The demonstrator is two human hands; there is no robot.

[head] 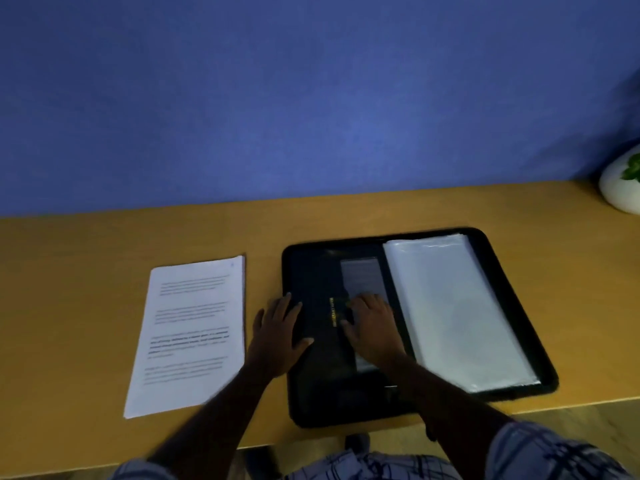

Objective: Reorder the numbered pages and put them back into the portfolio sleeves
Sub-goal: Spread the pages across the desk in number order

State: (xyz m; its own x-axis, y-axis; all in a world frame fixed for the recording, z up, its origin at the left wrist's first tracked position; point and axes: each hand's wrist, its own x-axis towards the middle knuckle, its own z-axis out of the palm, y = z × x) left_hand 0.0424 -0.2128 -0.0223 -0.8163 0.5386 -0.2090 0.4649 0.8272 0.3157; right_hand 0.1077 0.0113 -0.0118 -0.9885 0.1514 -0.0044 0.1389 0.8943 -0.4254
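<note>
**Portfolio.** The portfolio lies open and flat on the table, right of centre in the frame, with its near edge close to the table's front edge. The stack of clear sleeves rests on its right half. They look empty, though blur prevents certainty. The left half shows the dark inner cover with a narrow clear pocket.

**Pages.** The numbered pages sit as one squared stack on the table, left of centre, just beside the portfolio and apart from it. The numbers are unreadable, so their order cannot be confirmed.

**Hands.** The left hand rests flat across the portfolio's left edge, fingers straight and spread apart, holding nothing. The right hand lies flat on the inner cover over the pocket's lower part, fingers likewise straight and apart, gripping nothing.

**Judgement.** Both palms appear to press the cover down so the portfolio lies open and steady. The pages seem parked within the left hand's reach. Refilling has apparently not begun.

**Surroundings.** A white pot with a plant stands at the right edge of the frame, by the blue wall.
</note>
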